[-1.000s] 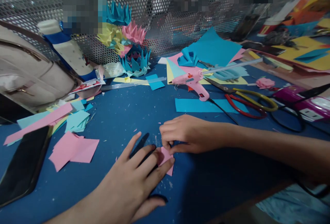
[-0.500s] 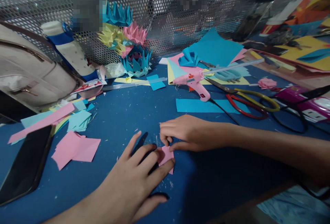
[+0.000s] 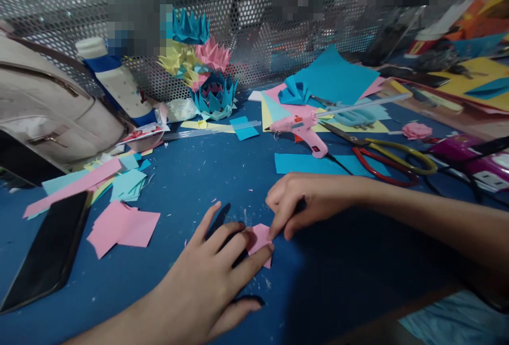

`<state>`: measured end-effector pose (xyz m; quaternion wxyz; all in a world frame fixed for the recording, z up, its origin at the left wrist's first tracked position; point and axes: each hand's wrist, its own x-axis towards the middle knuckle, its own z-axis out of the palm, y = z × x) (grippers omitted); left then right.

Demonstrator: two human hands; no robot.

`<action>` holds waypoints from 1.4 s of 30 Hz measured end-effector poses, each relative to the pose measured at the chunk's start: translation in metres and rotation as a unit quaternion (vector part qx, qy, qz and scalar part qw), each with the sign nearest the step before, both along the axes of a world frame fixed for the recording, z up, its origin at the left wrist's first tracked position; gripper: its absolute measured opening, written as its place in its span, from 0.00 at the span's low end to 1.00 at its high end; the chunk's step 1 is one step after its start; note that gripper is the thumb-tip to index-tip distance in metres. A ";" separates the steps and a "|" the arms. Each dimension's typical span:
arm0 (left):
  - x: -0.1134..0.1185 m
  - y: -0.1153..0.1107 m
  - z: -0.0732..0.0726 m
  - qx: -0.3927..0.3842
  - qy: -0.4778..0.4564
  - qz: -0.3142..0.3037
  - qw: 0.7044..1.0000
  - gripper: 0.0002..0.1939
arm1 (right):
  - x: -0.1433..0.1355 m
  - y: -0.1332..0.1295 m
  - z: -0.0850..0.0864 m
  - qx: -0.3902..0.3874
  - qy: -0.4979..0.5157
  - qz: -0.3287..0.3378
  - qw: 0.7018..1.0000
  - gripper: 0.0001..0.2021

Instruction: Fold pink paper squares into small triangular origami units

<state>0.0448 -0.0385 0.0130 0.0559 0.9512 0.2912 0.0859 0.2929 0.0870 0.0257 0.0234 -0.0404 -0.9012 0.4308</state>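
Note:
A small folded piece of pink paper (image 3: 259,238) lies flat on the blue tabletop. My left hand (image 3: 210,268) is open over its left side, fingers spread, with fingertips pressing the paper down. At the paper's right edge, the index finger of my right hand (image 3: 304,202) points down and touches it. The other fingers of that hand are curled in, with the thumb apart from the index; nothing shows between them. To the left lies a loose stack of pink paper squares (image 3: 121,226).
A pink glue gun (image 3: 304,127) and scissors (image 3: 392,157) lie beyond my right hand. Folded paper flowers (image 3: 214,96) stand against the perforated metal panel. At left are a phone (image 3: 50,249), paper strips (image 3: 73,188), a bottle (image 3: 119,88) and a bag (image 3: 47,106).
My right hand has shifted right and its index finger now extends to the paper's right edge, uncovering the top of the paper. The left hand stays pressed on it.

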 end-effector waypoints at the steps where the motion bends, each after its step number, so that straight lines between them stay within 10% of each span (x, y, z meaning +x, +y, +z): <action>1: 0.000 0.000 0.000 0.000 -0.002 0.000 1.000 0.26 | 0.001 0.001 0.001 0.013 -0.009 0.009 1.000 0.18; 16: -0.002 0.002 -0.002 0.007 0.001 -0.009 1.000 0.27 | 0.005 -0.004 0.009 0.270 -0.009 0.007 0.963 0.07; 28: -0.006 0.002 -0.005 -0.026 -0.017 -0.008 1.000 0.27 | -0.001 -0.027 0.003 0.521 0.164 0.071 0.835 0.13; 42: -0.006 0.001 -0.004 -0.026 -0.015 -0.006 1.000 0.28 | -0.013 -0.025 -0.001 0.345 -0.001 0.016 0.938 0.07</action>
